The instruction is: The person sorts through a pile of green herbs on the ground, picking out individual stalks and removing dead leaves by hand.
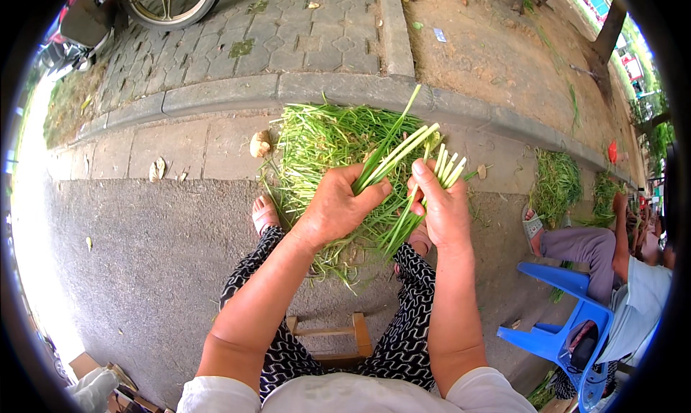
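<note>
My left hand [342, 206] is closed round a small bunch of long green stalks [397, 154] that look like garlic chives, their pale thick ends pointing up and to the right. Close beside it, my right hand [443, 210] pinches a second bunch of chives [450, 167] between thumb and fingers. Its pale ends stick up, while the green leaves hang down to the left. Beneath both hands a large heap of loose green stalks and leaves [320, 136] lies on the ground between my feet.
Beyond the heap runs a stone kerb [324, 89]. A motorcycle wheel [173, 3] stands at the far left. To the right, a person sits on a blue plastic chair [568, 319] near another heap of greens [554, 186]. A wooden stool [360, 334] is under me.
</note>
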`<state>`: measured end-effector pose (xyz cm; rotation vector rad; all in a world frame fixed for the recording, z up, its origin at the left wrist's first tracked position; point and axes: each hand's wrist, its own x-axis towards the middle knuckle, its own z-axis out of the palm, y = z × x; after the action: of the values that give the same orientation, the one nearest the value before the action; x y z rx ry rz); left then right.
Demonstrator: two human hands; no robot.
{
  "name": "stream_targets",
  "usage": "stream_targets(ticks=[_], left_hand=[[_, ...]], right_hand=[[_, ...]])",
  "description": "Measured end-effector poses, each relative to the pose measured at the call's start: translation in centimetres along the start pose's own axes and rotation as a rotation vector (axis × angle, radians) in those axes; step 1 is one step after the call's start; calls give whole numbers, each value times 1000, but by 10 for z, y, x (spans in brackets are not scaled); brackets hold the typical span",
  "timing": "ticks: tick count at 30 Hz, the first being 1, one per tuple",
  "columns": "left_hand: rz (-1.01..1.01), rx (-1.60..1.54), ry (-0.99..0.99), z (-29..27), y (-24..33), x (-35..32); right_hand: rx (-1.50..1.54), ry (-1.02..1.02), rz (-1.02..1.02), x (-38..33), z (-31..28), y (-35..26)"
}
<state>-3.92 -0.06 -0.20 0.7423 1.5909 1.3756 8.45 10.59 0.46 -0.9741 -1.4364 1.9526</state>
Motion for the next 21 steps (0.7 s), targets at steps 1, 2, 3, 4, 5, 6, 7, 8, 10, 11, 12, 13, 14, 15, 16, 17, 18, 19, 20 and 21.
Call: stream_targets(ticks=[1,2,3,4,5,6,7,8,10,11,12,13,14,15,16,17,18,19,20,21], left_hand=[[-2,-15,19,0,1,0],[-5,-30,38,0,4,-1],[-7,-43,59,-1,6,-1],[-30,-52,74,-2,6,-2],[-52,-58,87,-4,5,-2],[-72,-70,97,-4,5,-1],[-90,-136,86,-4,4,0],[-109,-199,71,-4,3,0],[-132,-241,22,4,11,1],[-152,-213,14,5,13,-1],[-149,-152,0,7,16,-1],[-153,-136,-4,13,11,1],[-97,-160,7,14,3,2],[-59,-106,30,11,10,-2],[-48,-94,62,13,11,-3],[-8,-86,44,11,12,-4],[65,-181,40,12,12,-5],[60,-198,11,13,12,-6],[67,-238,-8,16,7,-5],[67,-267,-21,17,3,-6]], right_hand=[[-12,-24,10,-1,1,0],[-25,-47,20,-1,2,0],[-35,-73,30,-1,4,0],[-29,-65,36,-2,7,-1],[-14,-58,39,-1,10,-1],[-4,-47,40,-1,10,-1],[8,-34,40,0,10,-1],[20,-36,34,1,9,2],[19,-69,27,3,1,2],[-38,28,84,1,5,-1],[-53,44,71,1,4,3],[-23,30,33,4,-4,10],[-61,57,24,4,-1,9],[44,19,20,7,4,14],[43,0,39,9,3,13],[89,-33,-4,10,6,14],[59,-74,-9,8,9,10],[67,-96,91,4,9,-1],[111,-109,25,4,8,1],[165,-128,-38,3,9,6]])
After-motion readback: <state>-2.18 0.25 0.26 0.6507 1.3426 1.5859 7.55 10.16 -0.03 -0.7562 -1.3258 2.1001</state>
